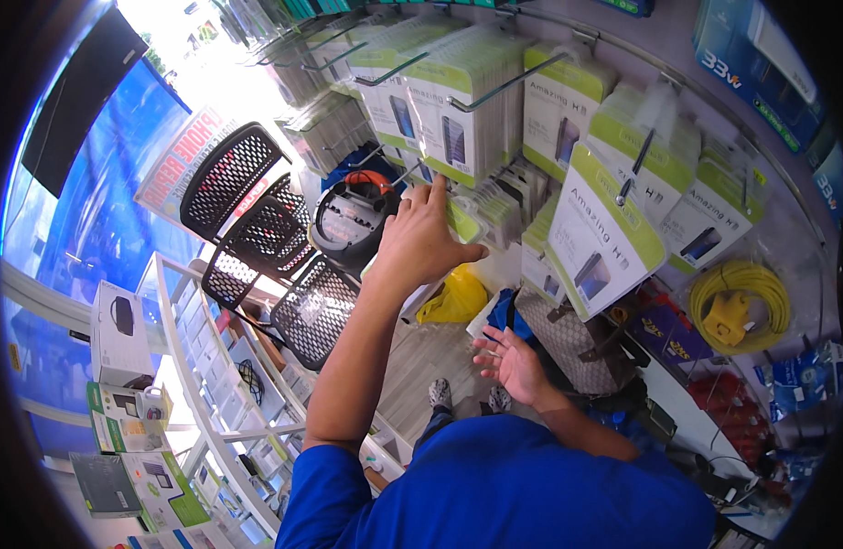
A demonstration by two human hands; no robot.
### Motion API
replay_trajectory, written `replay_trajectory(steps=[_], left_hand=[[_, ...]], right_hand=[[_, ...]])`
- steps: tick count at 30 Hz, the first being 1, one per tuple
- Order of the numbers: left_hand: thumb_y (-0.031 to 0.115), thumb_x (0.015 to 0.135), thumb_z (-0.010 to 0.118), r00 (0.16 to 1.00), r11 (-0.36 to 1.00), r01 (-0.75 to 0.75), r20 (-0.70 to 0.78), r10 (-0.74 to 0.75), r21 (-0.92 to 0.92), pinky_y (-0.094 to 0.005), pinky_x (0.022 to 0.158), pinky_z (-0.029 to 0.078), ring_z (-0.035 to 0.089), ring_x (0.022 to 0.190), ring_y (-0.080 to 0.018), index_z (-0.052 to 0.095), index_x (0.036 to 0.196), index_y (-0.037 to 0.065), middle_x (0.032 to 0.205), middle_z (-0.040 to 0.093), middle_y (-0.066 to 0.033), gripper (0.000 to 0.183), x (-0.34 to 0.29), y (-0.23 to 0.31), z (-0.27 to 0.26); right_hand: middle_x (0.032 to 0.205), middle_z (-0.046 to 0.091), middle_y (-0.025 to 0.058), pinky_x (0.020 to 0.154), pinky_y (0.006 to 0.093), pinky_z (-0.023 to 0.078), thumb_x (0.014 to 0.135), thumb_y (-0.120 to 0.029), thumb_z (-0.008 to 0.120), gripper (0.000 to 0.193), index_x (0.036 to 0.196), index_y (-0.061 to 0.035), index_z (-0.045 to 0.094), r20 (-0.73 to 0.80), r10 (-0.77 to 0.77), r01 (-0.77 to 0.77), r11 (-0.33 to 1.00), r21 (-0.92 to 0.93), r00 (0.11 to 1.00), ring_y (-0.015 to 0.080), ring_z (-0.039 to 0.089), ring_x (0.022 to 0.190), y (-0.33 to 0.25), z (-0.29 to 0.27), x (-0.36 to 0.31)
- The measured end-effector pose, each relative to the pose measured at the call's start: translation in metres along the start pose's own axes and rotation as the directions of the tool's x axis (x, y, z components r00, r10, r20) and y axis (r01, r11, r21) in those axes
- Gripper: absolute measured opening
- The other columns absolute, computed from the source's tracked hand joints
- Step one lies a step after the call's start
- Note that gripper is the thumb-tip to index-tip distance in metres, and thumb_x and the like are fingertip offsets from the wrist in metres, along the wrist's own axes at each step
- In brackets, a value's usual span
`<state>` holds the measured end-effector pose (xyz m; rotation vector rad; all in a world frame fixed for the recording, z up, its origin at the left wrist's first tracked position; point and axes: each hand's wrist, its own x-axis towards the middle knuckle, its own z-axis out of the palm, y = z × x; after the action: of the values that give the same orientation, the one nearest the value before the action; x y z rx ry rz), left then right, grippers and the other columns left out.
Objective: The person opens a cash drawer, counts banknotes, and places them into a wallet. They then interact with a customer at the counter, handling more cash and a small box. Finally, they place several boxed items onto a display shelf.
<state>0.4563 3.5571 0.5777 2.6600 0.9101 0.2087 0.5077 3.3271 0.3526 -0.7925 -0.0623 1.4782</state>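
Observation:
My left hand (426, 240) reaches up in front of the wall rack, its back toward me and its thumb out to the right. Beneath its palm is a flat white-and-green pack (463, 223), mostly hidden; the fingers seem to grip it by its edges. Lower and to the right, my right hand (515, 368) is held palm up with the fingers apart, empty. Rows of similar phone-accessory packs (453, 137) hang on metal hooks just above the left hand. One nearer pack (604, 236) hangs tilted at the right.
Black perforated chairs (227, 183) and a round black case (348, 224) stand beyond my left arm. A glass display case (211, 403) runs along the left. Below the hooks are a yellow bag (453, 297) and a patterned bag (572, 343). A coiled yellow cable (741, 302) hangs at right.

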Motion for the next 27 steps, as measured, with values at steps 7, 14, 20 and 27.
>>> replay_trajectory(steps=[7,14,20,27], left_hand=[[0.049,0.070,0.088,0.995,0.978,0.004,-0.099,-0.025,-0.207,-0.0439,0.116,0.039,0.046,0.140,-0.0443,0.018,0.160,-0.005,0.149,0.042,-0.0323,0.126,-0.001,-0.004,0.038],[0.050,0.072,0.086,0.998,0.992,0.050,0.039,-0.046,-0.115,-0.0429,0.114,0.042,0.047,0.140,-0.0451,0.016,0.160,-0.006,0.151,0.041,-0.0351,0.125,0.002,0.005,0.016],[0.053,0.071,0.087,0.996,0.983,0.049,-0.060,-0.060,-0.179,-0.0438,0.108,0.048,0.052,0.133,-0.0466,0.019,0.157,-0.011,0.145,0.045,-0.0368,0.126,0.005,0.006,0.032],[0.053,0.081,0.083,0.758,0.824,-0.266,-0.636,-0.142,-0.501,-0.0495,0.125,0.023,0.021,0.153,-0.0460,0.004,0.161,-0.007,0.163,0.018,-0.0324,0.127,0.038,0.025,0.143]], right_hand=[[0.130,0.061,0.0099,0.085,0.0368,0.051,0.103,-0.051,0.053,0.064,0.149,-0.0073,0.044,0.013,-0.003,0.003,1.000,-0.009,1.000,0.0227,0.064,0.106,0.001,-0.003,0.002],[0.128,0.063,0.0080,0.086,0.0352,0.050,0.104,-0.051,0.051,0.063,0.148,-0.0071,0.046,0.002,-0.013,0.013,0.999,-0.037,1.000,0.0207,0.063,0.105,-0.004,-0.006,-0.005],[0.126,0.064,0.0090,0.085,0.0350,0.051,0.103,-0.052,0.053,0.064,0.147,-0.0067,0.048,0.025,-0.008,0.009,0.999,-0.040,1.000,0.0213,0.065,0.104,-0.001,-0.010,-0.005],[0.121,0.066,0.0079,0.080,0.0356,0.052,0.102,-0.053,0.055,0.063,0.143,-0.0068,0.049,-0.005,-0.032,0.032,0.999,0.011,0.999,0.0209,0.067,0.097,0.002,-0.008,-0.006]])
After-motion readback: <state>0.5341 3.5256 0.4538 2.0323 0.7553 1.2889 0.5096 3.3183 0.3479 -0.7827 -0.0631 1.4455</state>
